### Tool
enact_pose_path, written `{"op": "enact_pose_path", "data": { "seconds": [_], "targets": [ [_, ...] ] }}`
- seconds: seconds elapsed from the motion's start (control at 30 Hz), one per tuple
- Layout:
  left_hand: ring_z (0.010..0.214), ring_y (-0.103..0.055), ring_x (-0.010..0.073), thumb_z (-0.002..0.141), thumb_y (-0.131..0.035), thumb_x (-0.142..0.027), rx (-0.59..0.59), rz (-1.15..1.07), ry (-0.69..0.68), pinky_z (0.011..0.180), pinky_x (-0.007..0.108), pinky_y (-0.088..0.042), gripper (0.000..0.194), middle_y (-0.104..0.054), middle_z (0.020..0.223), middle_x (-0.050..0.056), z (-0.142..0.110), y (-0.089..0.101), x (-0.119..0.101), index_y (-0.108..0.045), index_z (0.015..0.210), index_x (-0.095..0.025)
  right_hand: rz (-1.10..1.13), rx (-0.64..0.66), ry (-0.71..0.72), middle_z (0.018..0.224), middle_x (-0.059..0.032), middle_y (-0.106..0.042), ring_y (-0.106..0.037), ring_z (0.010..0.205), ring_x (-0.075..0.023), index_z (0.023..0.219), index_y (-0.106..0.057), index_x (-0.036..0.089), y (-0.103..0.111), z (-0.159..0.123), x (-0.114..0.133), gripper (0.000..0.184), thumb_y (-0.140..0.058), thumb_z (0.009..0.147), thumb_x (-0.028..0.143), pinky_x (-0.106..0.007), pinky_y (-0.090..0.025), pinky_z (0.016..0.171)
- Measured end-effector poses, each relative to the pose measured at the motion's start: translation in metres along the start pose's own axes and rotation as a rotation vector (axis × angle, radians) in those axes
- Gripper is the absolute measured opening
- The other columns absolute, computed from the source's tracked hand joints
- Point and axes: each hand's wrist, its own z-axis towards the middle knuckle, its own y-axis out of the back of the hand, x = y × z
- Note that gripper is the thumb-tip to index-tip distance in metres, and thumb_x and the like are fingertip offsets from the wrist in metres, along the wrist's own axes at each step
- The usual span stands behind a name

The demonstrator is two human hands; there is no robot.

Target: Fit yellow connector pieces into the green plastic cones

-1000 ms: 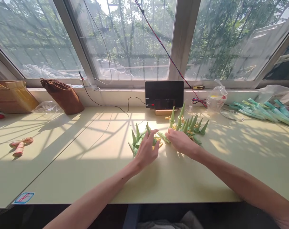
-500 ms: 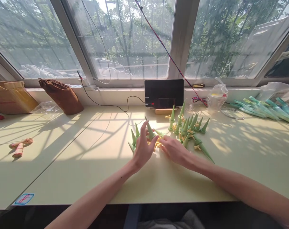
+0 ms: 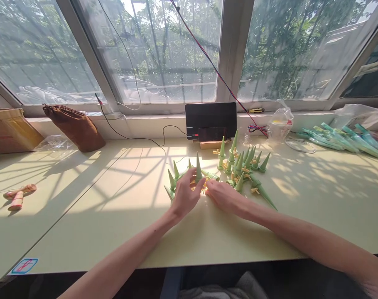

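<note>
My left hand (image 3: 187, 193) is closed around the base of a pointed green cone (image 3: 198, 168), which stands upright with its tip clear of the fingers. Fingertips of my right hand (image 3: 222, 195) are pinched together low beside that cone, among small yellow pieces (image 3: 204, 187); what they grip is hidden. Just behind the right fingers lies another green cone (image 3: 211, 176) on its side. More green cones (image 3: 171, 180) stick up left of my left hand. To the right is a cluster of green cones (image 3: 239, 164) with yellow pegs, and one long cone (image 3: 265, 195) lies slanted.
A black tablet (image 3: 210, 120) leans on a stand at the back. A brown pouch (image 3: 75, 128) and a wooden toy (image 3: 17, 197) are on the left. At the right are a plastic-wrapped cup (image 3: 279, 126) and teal packets (image 3: 341, 139). A black cable (image 3: 139, 139) crosses the table's rear.
My right hand has moved left, from the cone cluster to beside my left hand. The left fingers have closed on a cone, which is now more upright. The view has shifted slightly.
</note>
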Motion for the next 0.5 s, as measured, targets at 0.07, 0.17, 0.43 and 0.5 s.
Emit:
{"op": "enact_pose_path", "data": {
  "seconds": [0.07, 0.17, 0.43, 0.5],
  "targets": [
    [0.087, -0.068, 0.0206, 0.087, -0.059, -0.034, 0.003, -0.018, 0.006, 0.078, 0.036, -0.058, 0.03, -0.065, 0.096, 0.008, 0.0, 0.0, -0.001, -0.056, 0.113, -0.018, 0.013, 0.004, 0.005, 0.081, -0.007, -0.058, -0.05, 0.056, -0.0116, 0.092, -0.053, 0.012, 0.001, 0.0, -0.001, 0.014, -0.04, 0.094, 0.011, -0.026, -0.026, 0.05],
    [0.082, -0.069, 0.0195, 0.087, -0.059, -0.035, -0.01, -0.039, 0.017, 0.074, 0.035, -0.058, 0.031, -0.064, 0.1, 0.009, 0.0, 0.001, -0.003, -0.055, 0.112, -0.018, 0.067, 0.003, 0.001, 0.078, -0.0065, -0.058, -0.049, 0.057, -0.0115, 0.087, -0.054, 0.012, 0.004, -0.001, -0.002, 0.013, -0.042, 0.092, 0.008, -0.026, -0.028, 0.051],
    [0.078, -0.069, 0.018, 0.089, -0.056, -0.038, -0.019, -0.047, 0.058, 0.059, 0.028, -0.058, 0.029, -0.06, 0.102, 0.007, 0.001, 0.002, -0.006, -0.055, 0.111, -0.02, 0.304, -0.356, -0.09, 0.069, 0.0002, -0.049, -0.038, 0.055, -0.0098, 0.076, -0.046, 0.016, 0.011, 0.003, -0.003, 0.021, -0.038, 0.096, 0.018, -0.023, -0.029, 0.051],
    [0.073, -0.068, 0.0165, 0.089, -0.056, -0.039, -0.011, -0.053, 0.059, 0.055, 0.026, -0.056, 0.028, -0.06, 0.1, 0.007, 0.001, 0.001, -0.006, -0.055, 0.109, -0.02, 0.375, -0.42, -0.077, 0.068, 0.0012, -0.049, -0.039, 0.056, -0.0095, 0.075, -0.044, 0.017, 0.011, 0.004, -0.003, 0.022, -0.04, 0.096, 0.019, -0.023, -0.03, 0.053]
  ]
}}
